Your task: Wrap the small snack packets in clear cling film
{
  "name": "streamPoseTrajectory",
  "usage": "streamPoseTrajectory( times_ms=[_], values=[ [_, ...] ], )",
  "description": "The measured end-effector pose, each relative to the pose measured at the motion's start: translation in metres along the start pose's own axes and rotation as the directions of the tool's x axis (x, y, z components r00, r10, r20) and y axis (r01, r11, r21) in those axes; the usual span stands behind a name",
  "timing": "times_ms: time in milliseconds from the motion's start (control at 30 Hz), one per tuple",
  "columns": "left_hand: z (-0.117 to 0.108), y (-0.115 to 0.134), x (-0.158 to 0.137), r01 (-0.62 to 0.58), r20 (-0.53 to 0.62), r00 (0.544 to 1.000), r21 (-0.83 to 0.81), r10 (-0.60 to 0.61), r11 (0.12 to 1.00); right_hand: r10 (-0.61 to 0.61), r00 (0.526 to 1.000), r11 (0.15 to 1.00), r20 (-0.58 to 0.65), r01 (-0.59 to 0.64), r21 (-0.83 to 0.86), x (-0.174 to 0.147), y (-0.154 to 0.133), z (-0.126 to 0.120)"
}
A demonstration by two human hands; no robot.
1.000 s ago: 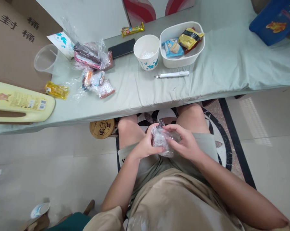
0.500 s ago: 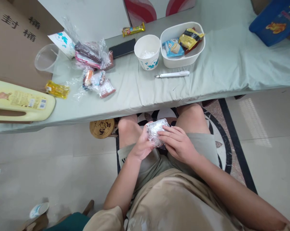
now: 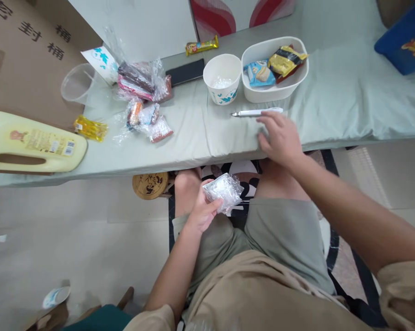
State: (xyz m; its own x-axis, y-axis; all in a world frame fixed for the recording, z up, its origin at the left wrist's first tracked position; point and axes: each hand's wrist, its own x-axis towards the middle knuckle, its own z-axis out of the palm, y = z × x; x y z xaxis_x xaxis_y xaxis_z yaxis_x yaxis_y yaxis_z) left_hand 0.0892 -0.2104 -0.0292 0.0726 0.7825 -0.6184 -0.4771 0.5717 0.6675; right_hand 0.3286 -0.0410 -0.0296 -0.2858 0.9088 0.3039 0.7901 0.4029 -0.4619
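Above my lap, my left hand (image 3: 204, 209) grips a small flat pack in crinkled clear plastic wrap (image 3: 224, 189), with the thumb pressed over its near side. What lies inside the wrap I cannot make out. My right hand (image 3: 281, 138) is over the table's front edge, fingers apart and holding nothing. Its fingertips reach the slim white pen-like tool with a metal tip (image 3: 250, 112); whether they touch it I cannot tell. Just behind that tool stand a white paper cup (image 3: 224, 94) with clear plastic inside and a white oval tub (image 3: 271, 95) holding snack packets.
Wrapped snacks (image 3: 141, 80) lie heaped on the table's left, near a black phone (image 3: 185, 72) and a yellow snack bar (image 3: 202, 46). A pale yellow jug (image 3: 52, 161) lies at far left by a cardboard box (image 3: 31, 78). A blue container (image 3: 402, 48) stands far right.
My right hand has left the plastic-wrapped pack and moved forward and right to the white tool. My left hand keeps the pack over my lap. The view has shifted slightly.
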Motion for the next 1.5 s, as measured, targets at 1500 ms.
streamPoseTrajectory(
  times_ms=[1500],
  values=[
    [-0.004, 0.015, -0.009, -0.306, -0.185, 0.945, -0.226, 0.268, 0.925, 0.236, 0.971, 0.956, 0.034, -0.226, -0.188, -0.015, 0.004, -0.023]
  ],
)
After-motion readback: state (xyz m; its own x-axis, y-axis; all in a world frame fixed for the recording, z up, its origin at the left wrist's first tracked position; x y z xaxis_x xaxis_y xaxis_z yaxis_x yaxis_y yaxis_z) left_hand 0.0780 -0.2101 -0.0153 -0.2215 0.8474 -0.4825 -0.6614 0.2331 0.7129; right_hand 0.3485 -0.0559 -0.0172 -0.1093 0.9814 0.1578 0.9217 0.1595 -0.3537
